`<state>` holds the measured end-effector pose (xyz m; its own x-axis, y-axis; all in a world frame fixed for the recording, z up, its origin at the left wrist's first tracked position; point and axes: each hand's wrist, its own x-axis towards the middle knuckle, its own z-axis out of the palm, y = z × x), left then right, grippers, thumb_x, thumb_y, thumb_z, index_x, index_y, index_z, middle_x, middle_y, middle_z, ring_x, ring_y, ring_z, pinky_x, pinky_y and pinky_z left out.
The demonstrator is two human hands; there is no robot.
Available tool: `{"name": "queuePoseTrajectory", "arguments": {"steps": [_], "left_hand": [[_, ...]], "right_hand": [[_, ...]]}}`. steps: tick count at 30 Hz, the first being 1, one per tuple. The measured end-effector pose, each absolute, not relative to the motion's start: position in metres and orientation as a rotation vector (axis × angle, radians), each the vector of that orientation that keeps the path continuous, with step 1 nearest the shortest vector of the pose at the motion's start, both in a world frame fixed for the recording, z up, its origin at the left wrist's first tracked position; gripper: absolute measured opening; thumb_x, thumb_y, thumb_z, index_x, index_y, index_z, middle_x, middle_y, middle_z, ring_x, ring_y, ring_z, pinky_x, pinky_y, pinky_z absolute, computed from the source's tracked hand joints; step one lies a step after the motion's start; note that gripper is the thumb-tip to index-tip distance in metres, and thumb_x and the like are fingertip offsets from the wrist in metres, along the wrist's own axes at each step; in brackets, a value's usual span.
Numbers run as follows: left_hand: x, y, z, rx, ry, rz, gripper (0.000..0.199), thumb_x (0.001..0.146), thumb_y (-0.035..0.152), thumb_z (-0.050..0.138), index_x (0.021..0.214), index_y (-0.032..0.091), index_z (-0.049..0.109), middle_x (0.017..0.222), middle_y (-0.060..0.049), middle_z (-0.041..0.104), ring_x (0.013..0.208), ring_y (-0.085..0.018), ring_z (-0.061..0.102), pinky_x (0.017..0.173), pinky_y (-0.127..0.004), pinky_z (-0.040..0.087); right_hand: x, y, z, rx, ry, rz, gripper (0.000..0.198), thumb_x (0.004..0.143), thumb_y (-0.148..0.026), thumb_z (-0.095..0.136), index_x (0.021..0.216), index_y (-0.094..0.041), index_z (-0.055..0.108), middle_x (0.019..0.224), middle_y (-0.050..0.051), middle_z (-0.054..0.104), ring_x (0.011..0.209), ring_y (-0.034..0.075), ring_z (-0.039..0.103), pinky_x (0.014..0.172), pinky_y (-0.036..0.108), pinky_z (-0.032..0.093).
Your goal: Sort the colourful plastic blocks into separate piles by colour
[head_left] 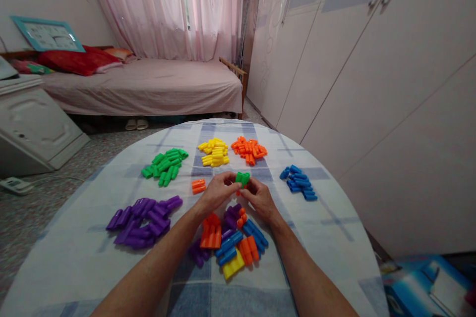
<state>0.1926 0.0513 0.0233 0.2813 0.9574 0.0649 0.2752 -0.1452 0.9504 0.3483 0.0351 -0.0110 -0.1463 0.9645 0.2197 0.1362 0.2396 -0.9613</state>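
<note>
Checked tablecloth [320,242], handling step
Your left hand [219,189] and right hand [261,198] pinch green piece [242,179], fingers nearly closed; next likely needs steadiness

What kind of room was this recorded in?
Most likely a bedroom in a home: there is a bed beneath pink curtains, and a tall wardrobe along the right side.

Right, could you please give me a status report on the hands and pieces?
Left hand and right hand holding green piece together. Mixed-colour pile between forearms. Lone orange piece beside left hand. No obstruction visible at the hands.
</note>
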Motion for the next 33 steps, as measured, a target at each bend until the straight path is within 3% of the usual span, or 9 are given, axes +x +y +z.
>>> {"name": "queuePoseTrajectory", "arguments": {"steps": [4,9,15,19,22,28,33], "left_hand": [[0.190,0.052,0.035,1.597,1.249,1.066,0.029,0.069,0.044,0.062,0.066,0.015,0.060,0.060,0.003,0.053,0.061,-0.012,0.050,0.059,-0.024,0.039],[0.143,0.073,0.050,1.458,1.437,1.359,0.037,0.066,0.050,0.062,0.076,0.015,0.062,0.066,0.002,0.059,0.061,-0.011,0.052,0.059,-0.022,0.040],[0.060,0.099,0.044,1.743,2.113,0.909,0.042,0.073,0.040,0.056,0.106,0.015,0.066,0.086,-0.007,0.069,0.079,-0.022,0.062,0.068,-0.029,0.045],[0.059,0.087,0.042,2.055,2.356,0.697,0.038,0.079,0.030,0.050,0.112,0.015,0.063,0.112,-0.015,0.063,0.101,-0.028,0.058,0.083,-0.035,0.045],[0.084,0.063,0.042,2.295,2.285,0.712,0.037,0.083,0.030,0.046,0.115,0.017,0.060,0.120,-0.013,0.057,0.107,-0.025,0.055,0.088,-0.033,0.044],[0.121,0.035,0.026,2.330,2.030,0.271,0.028,0.082,0.033,0.048,0.102,0.019,0.063,0.101,-0.010,0.061,0.090,-0.023,0.060,0.072,-0.031,0.046],[0.132,0.049,0.011,2.060,1.818,0.626,0.037,0.079,0.039,0.053,0.107,0.016,0.063,0.099,-0.008,0.063,0.088,-0.021,0.061,0.077,-0.031,0.047]], "right_hand": [[0.347,0.034,-0.014,-1.166,-1.617,0.973,0.021,0.076,-0.029,0.057,0.093,-0.018,0.065,0.077,-0.001,0.064,0.068,0.013,0.056,0.064,0.023,0.045],[0.345,0.033,-0.016,-1.265,-1.633,0.907,0.022,0.077,-0.028,0.055,0.094,-0.019,0.065,0.073,-0.002,0.063,0.064,0.012,0.056,0.061,0.022,0.045],[0.343,0.033,-0.018,-1.277,-1.635,0.870,0.025,0.078,-0.029,0.055,0.098,-0.019,0.066,0.075,-0.001,0.064,0.066,0.012,0.057,0.062,0.022,0.045],[0.344,0.033,-0.017,-1.291,-1.650,0.852,0.026,0.078,-0.030,0.054,0.099,-0.020,0.066,0.074,-0.001,0.064,0.066,0.012,0.057,0.062,0.022,0.045],[0.344,0.033,-0.018,-1.295,-1.659,0.852,0.026,0.078,-0.030,0.054,0.099,-0.020,0.066,0.075,-0.001,0.065,0.066,0.012,0.057,0.062,0.022,0.045],[0.343,0.032,-0.015,-1.300,-1.646,0.852,0.026,0.079,-0.029,0.053,0.099,-0.019,0.066,0.079,0.000,0.067,0.069,0.013,0.059,0.065,0.023,0.047],[0.343,0.030,-0.007,-1.316,-1.656,0.820,0.026,0.079,-0.026,0.053,0.100,-0.018,0.065,0.081,0.000,0.067,0.070,0.013,0.060,0.067,0.023,0.047]]}}
